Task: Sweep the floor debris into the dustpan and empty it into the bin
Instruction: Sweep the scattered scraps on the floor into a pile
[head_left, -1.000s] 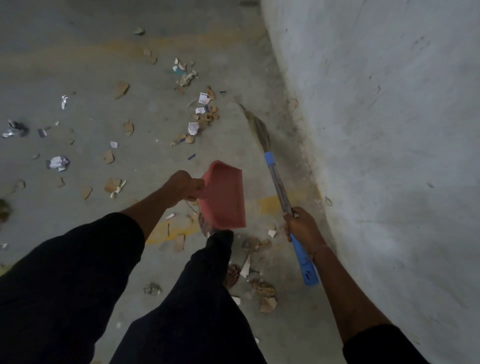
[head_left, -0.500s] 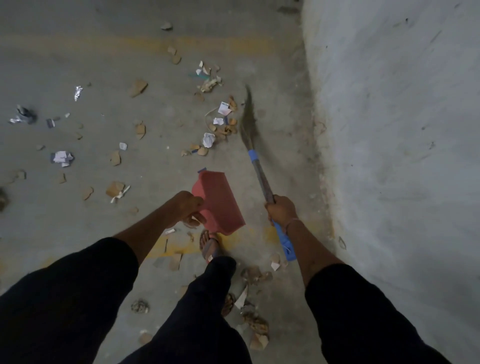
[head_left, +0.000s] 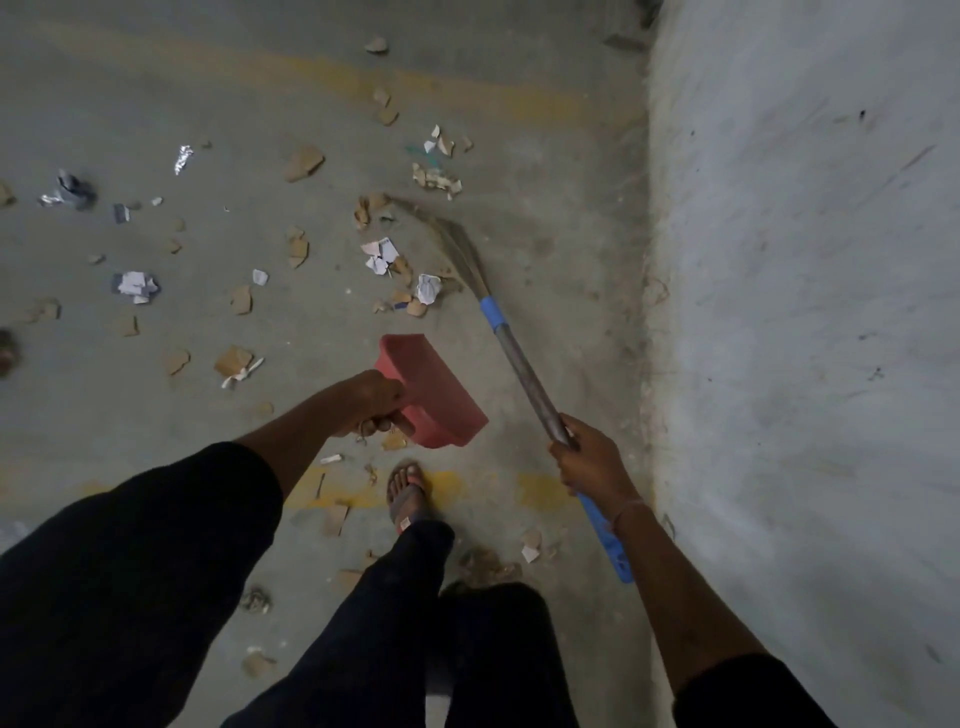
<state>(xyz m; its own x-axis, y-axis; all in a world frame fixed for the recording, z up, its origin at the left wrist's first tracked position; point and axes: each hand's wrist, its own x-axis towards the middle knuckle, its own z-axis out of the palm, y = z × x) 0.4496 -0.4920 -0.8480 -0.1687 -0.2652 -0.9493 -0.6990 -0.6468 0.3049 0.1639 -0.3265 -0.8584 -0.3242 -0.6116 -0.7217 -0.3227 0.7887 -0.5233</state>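
While a person looks down from head height, a grey concrete floor (head_left: 545, 171) fills the left and centre, crossed by faded yellow paint lines (head_left: 322, 73), and a rough whitewashed wall (head_left: 805, 312) rises along the right. Their left hand (head_left: 371, 402) grasps the handle of a pink dustpan (head_left: 434, 392), held above the floor in front of a sandalled foot (head_left: 408, 496). Their right hand (head_left: 592, 460) is clenched round the shaft of a broom (head_left: 524, 379), which has blue bands at both ends. Its bristles (head_left: 457, 247) splay on the floor beside a cluster of debris (head_left: 400, 275): torn white paper and brown cardboard bits lying just beyond the dustpan. More scraps (head_left: 136, 286) and crumpled foil (head_left: 70, 189) lie scattered well apart across the left floor, and a few pieces (head_left: 530, 545) sit near the feet. Black sleeves and trousers fill the bottom of the view. Dirt darkens the seam where floor meets wall
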